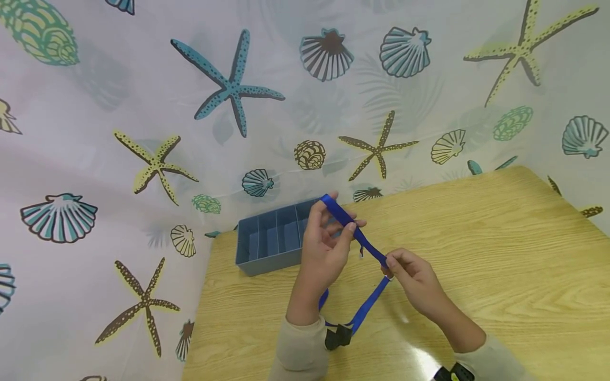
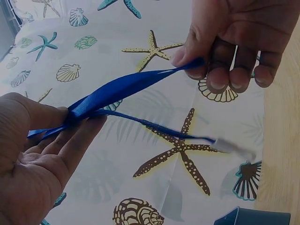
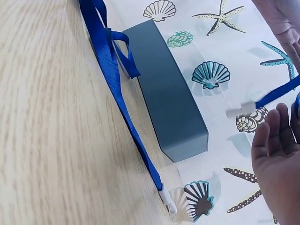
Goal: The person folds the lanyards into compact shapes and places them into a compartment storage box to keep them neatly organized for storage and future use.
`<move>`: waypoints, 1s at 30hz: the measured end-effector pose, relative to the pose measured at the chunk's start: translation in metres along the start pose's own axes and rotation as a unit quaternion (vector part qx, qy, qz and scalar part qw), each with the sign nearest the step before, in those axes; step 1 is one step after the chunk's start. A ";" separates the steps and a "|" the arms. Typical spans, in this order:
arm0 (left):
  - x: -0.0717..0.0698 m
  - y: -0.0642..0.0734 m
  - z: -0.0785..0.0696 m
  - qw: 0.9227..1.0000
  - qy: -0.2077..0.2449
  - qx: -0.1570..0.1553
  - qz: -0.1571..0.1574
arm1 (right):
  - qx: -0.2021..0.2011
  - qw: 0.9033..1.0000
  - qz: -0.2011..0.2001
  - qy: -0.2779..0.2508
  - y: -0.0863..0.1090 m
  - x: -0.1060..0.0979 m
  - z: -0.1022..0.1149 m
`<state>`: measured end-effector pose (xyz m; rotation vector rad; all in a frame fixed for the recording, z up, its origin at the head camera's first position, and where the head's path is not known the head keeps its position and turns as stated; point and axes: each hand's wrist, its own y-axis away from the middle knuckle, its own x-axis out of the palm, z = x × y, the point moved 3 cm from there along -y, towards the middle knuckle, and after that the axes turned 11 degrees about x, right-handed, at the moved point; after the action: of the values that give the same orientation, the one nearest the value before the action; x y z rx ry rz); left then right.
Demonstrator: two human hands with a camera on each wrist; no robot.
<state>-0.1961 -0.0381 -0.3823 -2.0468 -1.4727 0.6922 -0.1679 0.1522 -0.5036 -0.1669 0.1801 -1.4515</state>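
A blue ribbon lanyard [image 1: 339,211] stretches between both hands above the table. My left hand [image 1: 326,248] pinches it under the thumb, the band running over its raised fingers. My right hand [image 1: 416,280] pinches the band lower down, between thumb and forefinger. More blue strap [image 1: 369,307] hangs in a loop below, partly hidden behind the left forearm. A white clip [image 2: 232,149] dangles from a strap end in the left wrist view, slightly blurred. In the right wrist view, another white clip [image 3: 168,201] ends a length of blue strap that overlaps the tabletop.
A grey-blue compartment box [image 1: 269,264] stands at the back left of the wooden table [image 1: 491,233], partly behind the left hand. A pale curtain [image 1: 286,148] printed with starfish and shells hangs behind and to the left. Each sleeved wrist wears a black strap.
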 end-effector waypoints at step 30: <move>0.000 0.001 -0.003 0.999 -0.010 0.025 -0.035 | 0.024 0.996 0.027 -0.084 0.000 0.001 -0.001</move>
<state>-0.1929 -0.0385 -0.3808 -1.9478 -1.5155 0.7162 -0.1678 0.1512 -0.5049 -0.2421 0.0114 -1.3796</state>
